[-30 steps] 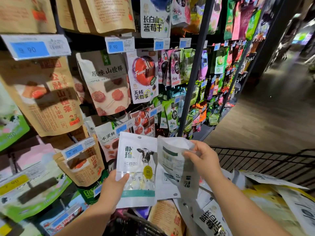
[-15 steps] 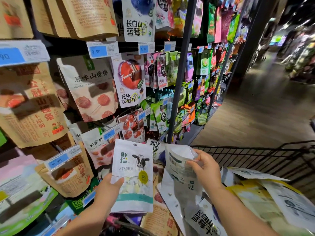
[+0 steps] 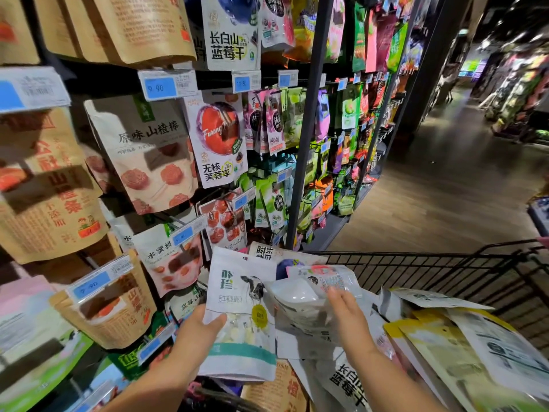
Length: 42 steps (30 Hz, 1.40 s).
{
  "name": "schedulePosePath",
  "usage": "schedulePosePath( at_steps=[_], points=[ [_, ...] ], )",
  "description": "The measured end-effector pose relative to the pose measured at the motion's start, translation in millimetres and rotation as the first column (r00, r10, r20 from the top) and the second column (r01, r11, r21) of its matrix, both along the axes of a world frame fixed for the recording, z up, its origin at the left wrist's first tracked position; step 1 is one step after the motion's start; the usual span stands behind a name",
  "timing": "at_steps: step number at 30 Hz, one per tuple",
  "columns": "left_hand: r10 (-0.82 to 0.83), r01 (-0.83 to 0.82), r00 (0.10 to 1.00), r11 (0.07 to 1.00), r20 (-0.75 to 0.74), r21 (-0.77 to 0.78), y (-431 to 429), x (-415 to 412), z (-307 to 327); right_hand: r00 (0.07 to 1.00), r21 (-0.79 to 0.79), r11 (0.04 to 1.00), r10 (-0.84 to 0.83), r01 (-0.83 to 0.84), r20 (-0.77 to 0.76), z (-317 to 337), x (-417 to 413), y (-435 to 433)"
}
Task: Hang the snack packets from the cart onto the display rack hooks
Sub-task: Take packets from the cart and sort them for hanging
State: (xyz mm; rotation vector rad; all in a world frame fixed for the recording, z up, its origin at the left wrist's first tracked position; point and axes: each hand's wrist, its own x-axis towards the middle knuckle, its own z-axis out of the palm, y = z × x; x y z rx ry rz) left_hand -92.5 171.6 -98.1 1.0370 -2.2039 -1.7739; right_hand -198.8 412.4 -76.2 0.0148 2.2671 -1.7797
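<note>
Beside the aisle's display rack [image 3: 303, 144], left fingers [image 3: 217, 320] grip a cow packet [image 3: 237, 295]; right fingers [image 3: 337, 294] lie straight over the cart [image 3: 416, 256].

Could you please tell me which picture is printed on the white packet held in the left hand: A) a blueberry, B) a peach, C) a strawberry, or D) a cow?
D: the white packet that the left hand holds by its lower edge shows a black-and-white cow beside green lettering.

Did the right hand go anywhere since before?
Yes. The right hand has dropped lower, from level with the cart rim to below it, onto the grey packet.
</note>
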Motion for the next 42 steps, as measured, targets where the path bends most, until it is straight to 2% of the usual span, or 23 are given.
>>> schedulePosePath(
  at_steps=[3, 5, 9, 13, 16, 18, 23, 25, 27, 29, 31, 34, 36, 38, 42],
  points=[
    [-0.023, 0.023, 1.0, 1.0, -0.01, 0.005, -0.3, 2.9, 1.2, 0.961, -0.028, 1.0, -0.007, 0.015, 0.278, 2.6, -0.9, 0.3],
    [-0.049, 0.049, 0.999, 0.999, -0.006, -0.012, -0.8, 3.7, 0.8, 0.93, -0.077, 0.997, 0.021, 0.008, 0.367, 7.6, -0.8, -0.9],
    [-0.14, 0.142, 0.99, 0.988, 0.029, -0.068, 2.0, 2.9, -0.2, 0.869, 0.022, 1.0, -0.01, -0.001, 0.494, 9.0, 5.8, -3.0],
    [-0.196, 0.198, 0.98, 0.978, 0.023, -0.072, 7.7, 1.9, 0.3, 0.827, -0.005, 0.994, -0.09, 0.111, 0.555, -13.2, 11.3, -16.6],
    [-0.209, 0.211, 0.978, 0.974, 0.027, -0.081, 8.5, 0.7, -0.8, 0.786, -0.055, 0.923, -0.292, 0.381, 0.545, -15.1, 15.4, -19.5],
    [-0.215, 0.216, 0.976, 0.975, 0.025, -0.057, 7.6, 0.5, -1.7, 0.775, -0.098, 0.882, -0.346, 0.461, 0.529, -19.3, 14.3, -17.7],
    [-0.232, 0.233, 0.972, 0.972, 0.029, -0.036, 6.9, 0.8, -2.8, 0.716, -0.296, 0.811, -0.201, 0.504, 0.668, -27.2, 14.2, -18.9],
    [-0.237, 0.238, 0.971, 0.971, 0.026, -0.036, 6.7, 2.0, -2.1, 0.678, -0.245, 0.808, -0.24, 0.536, 0.695, -29.9, 13.3, -24.3],
    [-0.24, 0.24, 0.971, 0.97, 0.015, -0.029, 4.6, 4.4, -1.9, 0.67, -0.22, 0.804, -0.272, 0.553, 0.691, -29.4, 15.3, -27.9],
    [-0.229, 0.229, 0.973, 0.973, 0.013, -0.031, 0.0, 7.8, 0.4, 0.711, -0.232, 0.831, -0.249, 0.506, 0.657, -26.4, 17.3, -31.6],
    [-0.2, 0.2, 0.98, 0.979, 0.015, -0.037, -8.8, 11.4, 0.2, 0.792, -0.232, 0.883, -0.217, 0.408, 0.57, -18.8, 17.3, -37.6],
    [-0.121, 0.121, 0.993, 0.991, 0.005, -0.049, -24.1, 18.8, 5.1, 0.941, -0.195, 0.959, -0.14, 0.207, 0.309, -4.2, 13.1, -46.0],
    [-0.061, 0.059, 0.997, 0.997, -0.039, -0.041, -33.0, 23.3, 10.5, 0.992, -0.13, 0.991, -0.015, 0.031, 0.123, 13.0, 10.9, -49.8],
    [-0.012, 0.009, 0.996, 0.999, -0.088, -0.034, -38.6, 28.0, 18.6, 0.992, -0.165, 0.98, 0.121, -0.114, 0.035, 28.5, 6.8, -51.5],
    [0.089, -0.084, 0.977, 0.996, -0.192, 0.034, -46.8, 32.8, 35.7, 0.974, -0.218, 0.951, 0.227, -0.219, 0.016, 51.0, -0.9, -58.8]
  ],
)
